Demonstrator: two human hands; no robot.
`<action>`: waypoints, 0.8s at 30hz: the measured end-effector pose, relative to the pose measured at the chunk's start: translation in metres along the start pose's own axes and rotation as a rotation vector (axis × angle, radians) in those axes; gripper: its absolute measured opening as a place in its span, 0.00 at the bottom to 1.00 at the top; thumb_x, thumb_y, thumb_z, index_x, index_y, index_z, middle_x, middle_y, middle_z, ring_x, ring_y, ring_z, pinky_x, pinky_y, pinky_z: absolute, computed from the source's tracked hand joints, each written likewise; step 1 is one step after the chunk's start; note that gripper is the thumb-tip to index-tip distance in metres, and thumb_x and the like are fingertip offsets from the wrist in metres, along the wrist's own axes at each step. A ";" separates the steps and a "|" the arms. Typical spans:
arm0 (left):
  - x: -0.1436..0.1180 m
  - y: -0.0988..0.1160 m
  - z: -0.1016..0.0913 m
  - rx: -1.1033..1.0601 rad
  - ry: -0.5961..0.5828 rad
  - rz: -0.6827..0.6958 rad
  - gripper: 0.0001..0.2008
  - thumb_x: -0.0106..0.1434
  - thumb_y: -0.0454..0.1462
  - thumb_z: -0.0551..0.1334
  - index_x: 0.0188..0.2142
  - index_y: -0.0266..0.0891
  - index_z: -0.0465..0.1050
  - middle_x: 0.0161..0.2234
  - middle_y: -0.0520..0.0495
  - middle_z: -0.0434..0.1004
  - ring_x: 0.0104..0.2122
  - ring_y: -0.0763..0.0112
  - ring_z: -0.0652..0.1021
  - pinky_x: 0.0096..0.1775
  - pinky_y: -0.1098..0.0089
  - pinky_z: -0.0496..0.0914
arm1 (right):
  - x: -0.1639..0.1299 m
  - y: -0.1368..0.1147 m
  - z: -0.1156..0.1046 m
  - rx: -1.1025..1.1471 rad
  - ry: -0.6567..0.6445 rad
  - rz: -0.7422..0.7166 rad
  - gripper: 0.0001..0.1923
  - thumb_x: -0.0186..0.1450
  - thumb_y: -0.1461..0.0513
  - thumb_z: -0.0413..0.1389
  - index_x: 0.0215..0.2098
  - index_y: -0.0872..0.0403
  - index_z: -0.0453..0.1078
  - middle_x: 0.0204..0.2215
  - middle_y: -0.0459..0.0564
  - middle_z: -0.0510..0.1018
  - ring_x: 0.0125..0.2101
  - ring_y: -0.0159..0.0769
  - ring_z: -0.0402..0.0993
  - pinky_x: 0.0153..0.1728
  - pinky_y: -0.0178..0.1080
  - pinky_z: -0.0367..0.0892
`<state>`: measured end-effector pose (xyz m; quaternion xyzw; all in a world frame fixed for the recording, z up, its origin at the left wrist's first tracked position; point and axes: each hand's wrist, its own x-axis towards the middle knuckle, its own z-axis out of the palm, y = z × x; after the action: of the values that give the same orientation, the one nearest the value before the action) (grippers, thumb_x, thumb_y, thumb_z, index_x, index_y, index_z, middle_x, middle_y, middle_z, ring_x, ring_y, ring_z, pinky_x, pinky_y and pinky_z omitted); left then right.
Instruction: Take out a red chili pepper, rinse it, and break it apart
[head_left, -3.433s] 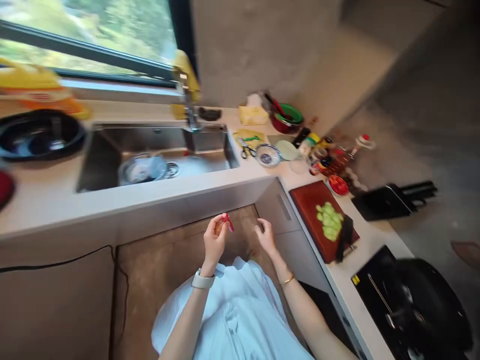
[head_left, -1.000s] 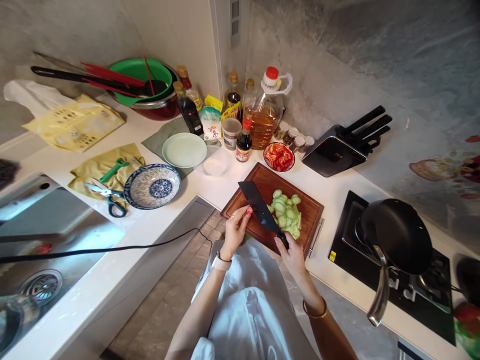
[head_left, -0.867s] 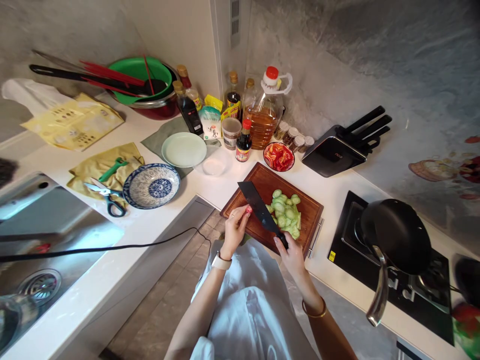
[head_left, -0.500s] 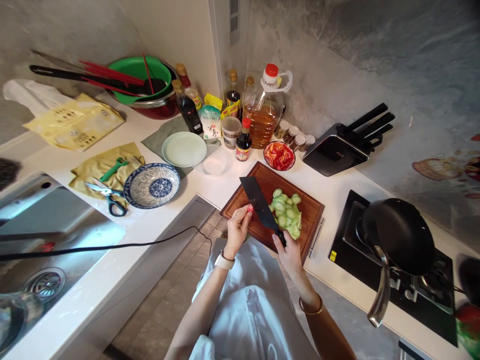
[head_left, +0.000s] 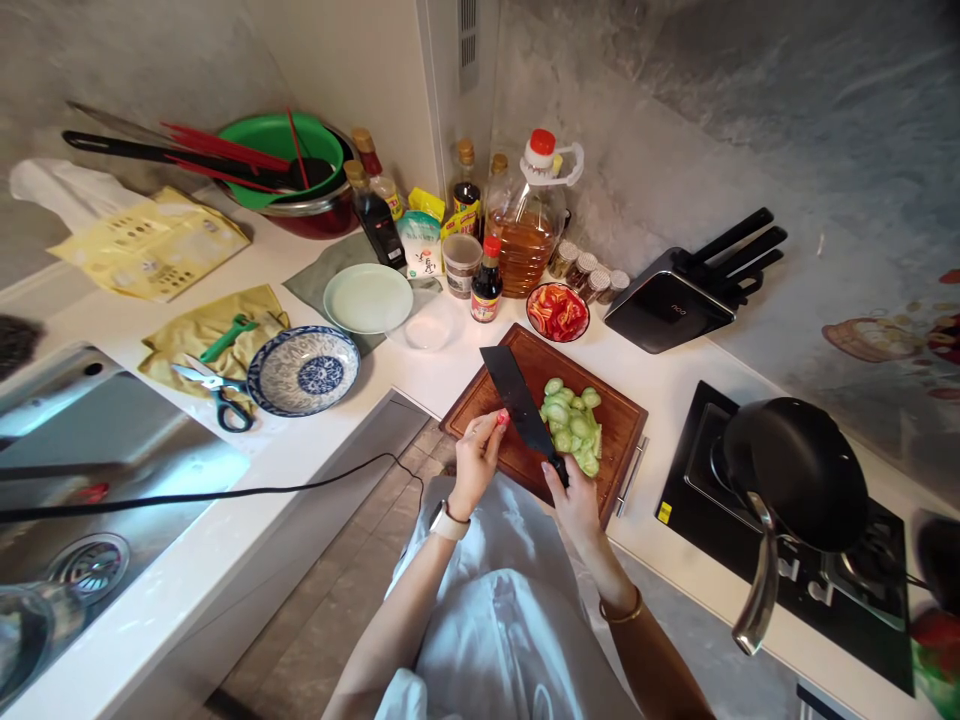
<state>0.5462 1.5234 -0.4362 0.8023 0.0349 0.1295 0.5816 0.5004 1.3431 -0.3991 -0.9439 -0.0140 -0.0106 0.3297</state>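
Observation:
My right hand (head_left: 578,502) is wrapped around the handle of a black cleaver (head_left: 517,402), its broad blade slanting over the wooden cutting board (head_left: 525,355). To the right of the blade lies a pile of sliced cucumber (head_left: 574,424). My left hand (head_left: 478,460) is at the board's near left side, thumb and finger pinched together close to the blade. At their tips shows a small red piece (head_left: 502,416), too small to name. Beyond the board stands a bowl of cut red pepper (head_left: 558,312).
A knife block (head_left: 667,305) and a pan (head_left: 795,470) on the stove are to the right. Behind the board stand an oil jug (head_left: 525,240) and a sauce bottle (head_left: 487,285). A patterned bowl (head_left: 304,372), scissors (head_left: 225,395) and the sink (head_left: 150,450) lie leftward.
The cleaver's tip has risen slightly away from me. My left hand has barely moved, still pinched, and the cucumber pile is unchanged.

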 end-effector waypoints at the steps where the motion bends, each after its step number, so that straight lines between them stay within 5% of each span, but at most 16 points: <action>1: 0.001 0.001 -0.001 0.018 -0.001 0.019 0.14 0.67 0.40 0.55 0.48 0.42 0.75 0.46 0.43 0.78 0.47 0.63 0.76 0.49 0.61 0.71 | 0.000 0.001 0.000 -0.004 0.006 -0.005 0.19 0.69 0.50 0.48 0.44 0.54 0.71 0.37 0.56 0.80 0.38 0.42 0.78 0.40 0.39 0.70; 9: 0.004 0.007 -0.002 0.052 -0.025 0.072 0.13 0.68 0.38 0.55 0.47 0.41 0.75 0.45 0.44 0.78 0.46 0.65 0.75 0.49 0.63 0.70 | 0.002 -0.001 0.001 0.009 0.015 -0.007 0.19 0.68 0.50 0.48 0.47 0.54 0.71 0.42 0.57 0.80 0.43 0.44 0.77 0.44 0.43 0.70; 16: 0.006 -0.005 0.000 -0.145 0.182 -0.190 0.18 0.65 0.43 0.59 0.50 0.37 0.74 0.48 0.40 0.78 0.48 0.60 0.77 0.52 0.60 0.69 | -0.009 0.001 -0.002 0.065 0.098 0.016 0.18 0.69 0.51 0.48 0.44 0.55 0.71 0.34 0.56 0.81 0.32 0.42 0.78 0.33 0.39 0.70; 20: 0.012 -0.007 -0.008 -0.283 0.176 -0.264 0.20 0.64 0.45 0.60 0.50 0.35 0.74 0.50 0.39 0.76 0.51 0.58 0.75 0.56 0.57 0.66 | -0.003 0.033 -0.016 -0.109 0.243 0.108 0.22 0.69 0.50 0.47 0.46 0.57 0.72 0.37 0.58 0.81 0.33 0.43 0.78 0.33 0.40 0.68; 24: 0.013 0.001 -0.010 -0.453 0.135 -0.249 0.18 0.61 0.45 0.62 0.48 0.36 0.73 0.46 0.40 0.78 0.47 0.60 0.77 0.53 0.58 0.69 | 0.011 0.093 -0.026 -0.333 0.285 0.224 0.25 0.68 0.48 0.47 0.50 0.58 0.71 0.42 0.59 0.79 0.38 0.45 0.77 0.37 0.40 0.67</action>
<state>0.5558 1.5356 -0.4305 0.6309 0.1420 0.1147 0.7541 0.5140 1.2540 -0.4359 -0.9699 0.1391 -0.1090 0.1673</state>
